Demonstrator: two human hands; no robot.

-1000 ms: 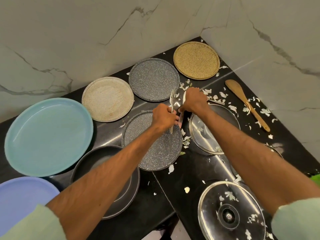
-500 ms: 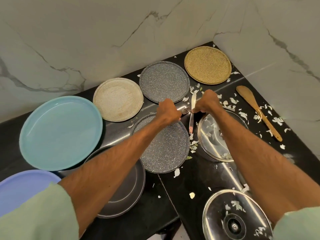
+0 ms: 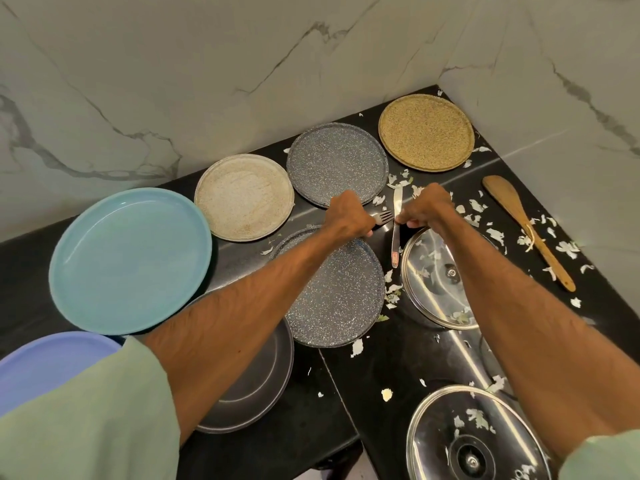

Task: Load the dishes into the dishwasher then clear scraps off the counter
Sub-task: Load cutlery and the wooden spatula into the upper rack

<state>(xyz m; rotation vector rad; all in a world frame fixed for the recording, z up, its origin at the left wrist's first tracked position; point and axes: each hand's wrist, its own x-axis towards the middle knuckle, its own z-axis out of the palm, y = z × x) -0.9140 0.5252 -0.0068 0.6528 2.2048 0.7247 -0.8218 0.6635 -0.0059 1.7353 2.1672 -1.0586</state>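
- Black stone counter (image 3: 408,358) set in a corner, with grey-veined marble wall (image 3: 207,81) on two sides.
- Far left, near edge: lilac plate (image 3: 45,362), cut off by the frame and partly covered by a pale green sleeve (image 3: 86,427).
- Just behind it: large light blue plate (image 3: 128,261).
- Dark metal pan (image 3: 256,386) near the counter's front edge, partly under the left forearm.
- Along the wall, in order: beige speckled plate (image 3: 244,197), far grey plate (image 3: 336,164), tan plate (image 3: 426,133) in the corner.
- Near grey plate (image 3: 339,299) at centre, its rim overlapping the pan; the left wrist crosses above it.
- Left hand (image 3: 349,216): fist closed round the handle of a fork (image 3: 382,217), tines pointing right, between the two grey plates.
- Knife (image 3: 395,244) just right of the tines, blade pointing away from the person, handle end beside a lid's rim.
- Right hand (image 3: 426,211): curled fingers grip the knife about mid-length. Whether the knife is lifted or resting on the counter, cannot tell.
- Glass lid (image 3: 436,282) right of the near grey plate, under the right forearm; second glass lid (image 3: 474,441) at the near edge. Bits lie on both.
- Pale scraps (image 3: 495,233) litter the right half of the counter, thickest between the right hand and the wooden spatula (image 3: 526,230).
- Spatula lies far right, blade toward the wall.
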